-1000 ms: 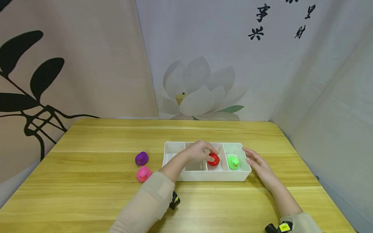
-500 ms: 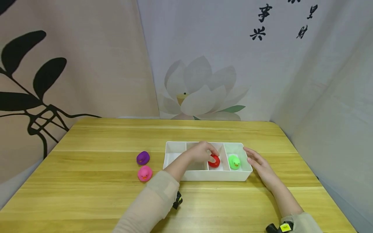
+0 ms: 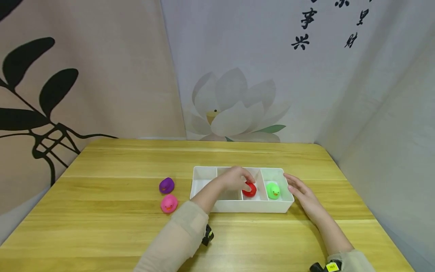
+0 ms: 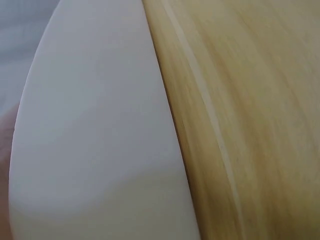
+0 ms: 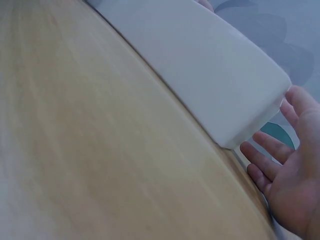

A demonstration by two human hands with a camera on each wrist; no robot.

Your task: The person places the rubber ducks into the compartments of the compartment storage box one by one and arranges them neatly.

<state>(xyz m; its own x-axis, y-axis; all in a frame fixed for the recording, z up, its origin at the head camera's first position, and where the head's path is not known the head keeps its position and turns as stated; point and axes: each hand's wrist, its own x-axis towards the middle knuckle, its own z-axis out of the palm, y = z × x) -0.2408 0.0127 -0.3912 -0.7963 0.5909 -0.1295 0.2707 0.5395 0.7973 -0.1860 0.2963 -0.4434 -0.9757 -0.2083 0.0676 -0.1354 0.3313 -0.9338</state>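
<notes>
A white box (image 3: 249,206) with several compartments in a row stands on the table. My left hand (image 3: 233,178) reaches over its front wall and pinches a red rubber duck (image 3: 250,191) low in the second compartment from the right. The fingers hide part of that duck. A light green rubber duck (image 3: 273,190) sits in the rightmost compartment, facing me. My right hand (image 3: 306,194) is at the box's right end, fingers extended and fingertips right at the rim; the right wrist view shows this hand (image 5: 295,175) beside the box's corner. The left wrist view shows mostly the box's front wall (image 4: 95,115).
Left of the box, a purple rubber duck (image 3: 166,185) and a pink rubber duck (image 3: 168,204) stand on the wooden table (image 3: 112,226), one behind the other. A printed curtain (image 3: 238,45) hangs behind the table's far edge.
</notes>
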